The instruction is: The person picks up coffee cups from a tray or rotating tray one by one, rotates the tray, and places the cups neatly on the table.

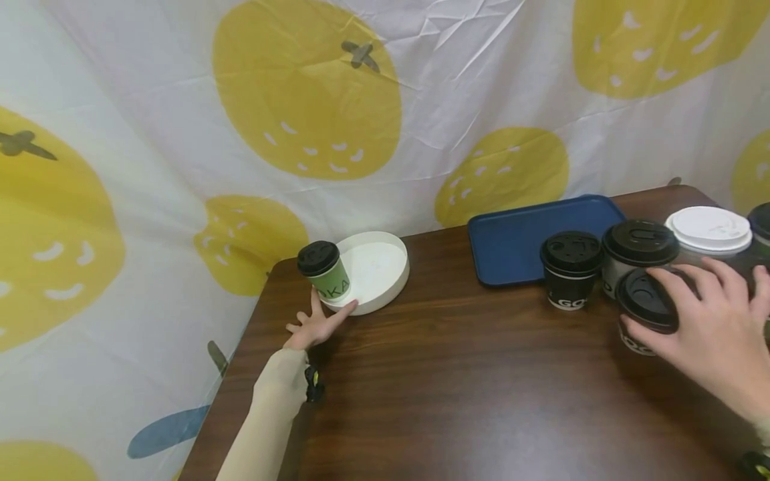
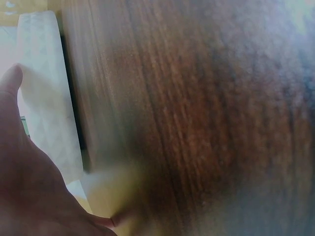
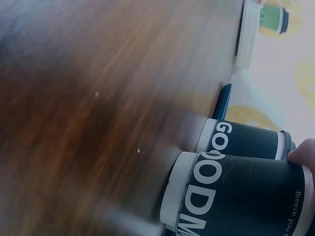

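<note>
On the left, in the head view, a green paper cup with a black lid stands tilted on a round white tray. My left hand is at the tray's near-left side, fingers spread. Its thumb lies over the tray's rim, and a finger reaches the cup's base. My right hand arches over a black paper cup with white lettering, thumb and fingers around its black lid. In the right wrist view a fingertip overlaps the lid end of the cup.
Behind the right hand stand a smaller black cup, a larger black-lidded cup and a white-lidded cup. Another dark lid shows at the right edge. A blue rectangular tray lies at the back, near a fruit-patterned cloth.
</note>
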Demonstrator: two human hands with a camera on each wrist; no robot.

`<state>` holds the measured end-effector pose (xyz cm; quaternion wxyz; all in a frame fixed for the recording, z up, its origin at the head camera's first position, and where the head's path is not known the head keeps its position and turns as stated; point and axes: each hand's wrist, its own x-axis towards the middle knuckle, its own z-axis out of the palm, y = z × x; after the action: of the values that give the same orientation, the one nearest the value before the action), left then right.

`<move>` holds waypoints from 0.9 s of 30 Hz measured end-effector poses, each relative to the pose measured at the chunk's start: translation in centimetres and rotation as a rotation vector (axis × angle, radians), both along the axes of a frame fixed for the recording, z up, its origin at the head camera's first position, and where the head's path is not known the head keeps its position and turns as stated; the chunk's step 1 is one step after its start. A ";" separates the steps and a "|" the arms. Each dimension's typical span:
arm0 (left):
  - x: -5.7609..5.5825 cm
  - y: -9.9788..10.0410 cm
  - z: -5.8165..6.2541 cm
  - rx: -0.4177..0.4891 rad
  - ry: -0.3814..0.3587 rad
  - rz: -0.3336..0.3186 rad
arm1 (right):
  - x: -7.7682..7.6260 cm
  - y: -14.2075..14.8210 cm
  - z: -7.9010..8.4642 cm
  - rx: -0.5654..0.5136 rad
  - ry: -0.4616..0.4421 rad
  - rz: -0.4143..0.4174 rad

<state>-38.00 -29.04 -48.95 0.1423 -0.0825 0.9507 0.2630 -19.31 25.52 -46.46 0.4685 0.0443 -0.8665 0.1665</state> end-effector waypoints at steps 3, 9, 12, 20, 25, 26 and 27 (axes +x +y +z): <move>0.0 0.0 -0.1 -0.004 0.005 -0.002 | 0.1 0.3 0.0 -0.002 -0.019 -0.026; -0.3 -0.1 -0.3 -0.004 0.007 -0.005 | 0.2 0.7 -0.2 -0.008 -0.024 -0.029; -0.4 -0.2 -0.4 -0.002 -0.001 0.000 | 0.2 0.8 -0.3 -0.018 -0.027 -0.024; 0.0 0.1 0.0 -0.005 0.001 0.000 | 0.0 1.0 -0.5 -0.030 -0.049 -0.043; 1.0 0.8 1.0 -0.003 0.008 -0.010 | 0.0 1.1 -0.5 -0.033 -0.063 -0.056; 1.3 0.9 1.2 0.001 0.013 -0.011 | 0.1 1.1 -0.5 -0.034 -0.061 -0.057; 1.5 1.0 1.4 0.006 0.018 -0.010 | 0.1 1.1 -0.5 -0.036 -0.060 -0.058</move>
<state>-36.54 -28.03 -47.58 0.1355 -0.0749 0.9516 0.2657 -19.26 26.58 -46.99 0.4477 0.0057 -0.8779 0.1698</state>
